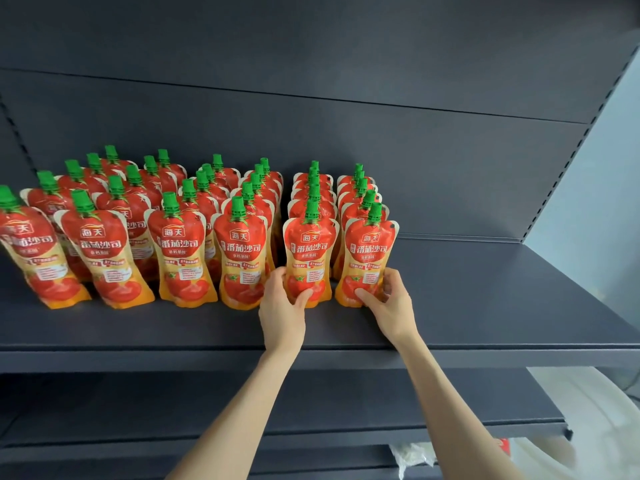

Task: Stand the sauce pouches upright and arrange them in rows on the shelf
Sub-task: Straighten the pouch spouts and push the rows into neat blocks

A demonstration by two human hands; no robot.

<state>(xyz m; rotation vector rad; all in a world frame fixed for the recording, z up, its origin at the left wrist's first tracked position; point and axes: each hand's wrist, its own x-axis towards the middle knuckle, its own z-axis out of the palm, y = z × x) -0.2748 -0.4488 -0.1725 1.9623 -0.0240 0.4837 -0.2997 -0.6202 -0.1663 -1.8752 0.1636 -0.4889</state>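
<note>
A dark grey shelf (485, 306) carries a block of red-and-orange sauce pouches (180, 251). All stand upright, and each is closed with a green screw cap (238, 204). The pouches are set in files running from the front edge toward 12 o'clock, up to the dark back panel (311, 116). The files toward 9 o'clock are looser and overlap. The two files at the 3 o'clock end are straight.

Label, top to bottom: a white badge reading "海天" in red, then large white characters "番茄沙司", then a tomato picture. The smaller print cannot be read.

The left hand (282, 306) grips the left-held pouch (310, 247), the front unit of the second file from the 3 o'clock end. The thumb lies across the tomato picture and the fingers wrap the 9 o'clock edge.

The right hand (391, 299) grips the right-held pouch (370, 251), the front unit of the last file. The thumb is on the lower front and the fingers curl round the 3 o'clock edge.

Both held pouches are upright, just beside each other, and level with the front row.

At 6 o'clock, below, is a lower shelf (346, 400). Crumpled clear plastic (412, 455) lies at 5 o'clock.
</note>
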